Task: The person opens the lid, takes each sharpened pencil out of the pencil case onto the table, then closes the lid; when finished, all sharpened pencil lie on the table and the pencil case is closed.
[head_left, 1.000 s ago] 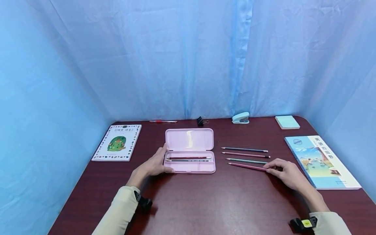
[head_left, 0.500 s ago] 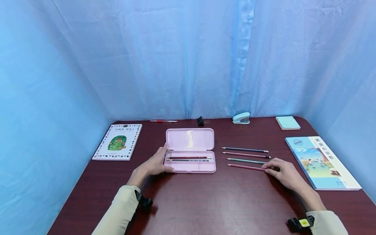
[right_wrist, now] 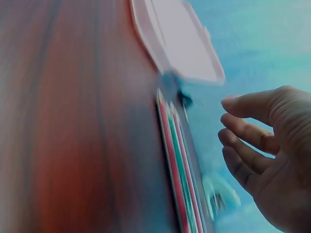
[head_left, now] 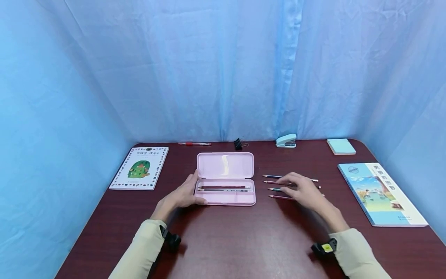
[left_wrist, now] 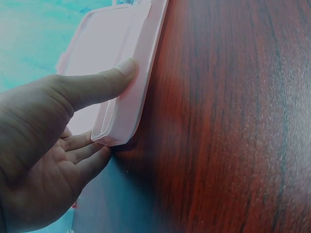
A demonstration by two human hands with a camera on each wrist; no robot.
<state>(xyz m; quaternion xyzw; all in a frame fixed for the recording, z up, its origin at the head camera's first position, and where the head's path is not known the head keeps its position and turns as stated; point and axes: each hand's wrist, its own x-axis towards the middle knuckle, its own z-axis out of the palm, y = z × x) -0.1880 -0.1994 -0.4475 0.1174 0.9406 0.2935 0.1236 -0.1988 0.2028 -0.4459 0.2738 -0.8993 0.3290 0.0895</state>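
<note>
Pencil case (head_left: 217, 198), open, lies mid-table. From where I stand, left to right: a white book (head_left: 138, 168); the left hand (head_left: 182, 195), thumb and fingers spread wide, touching the case's left end; two pencils (head_left: 224, 187) inside; four pencils (right_wrist: 180, 162) side by side, the right hand (head_left: 306, 192) above, thumb parted from loosely bent fingers; a blue-and-white book (head_left: 381, 195).
</note>
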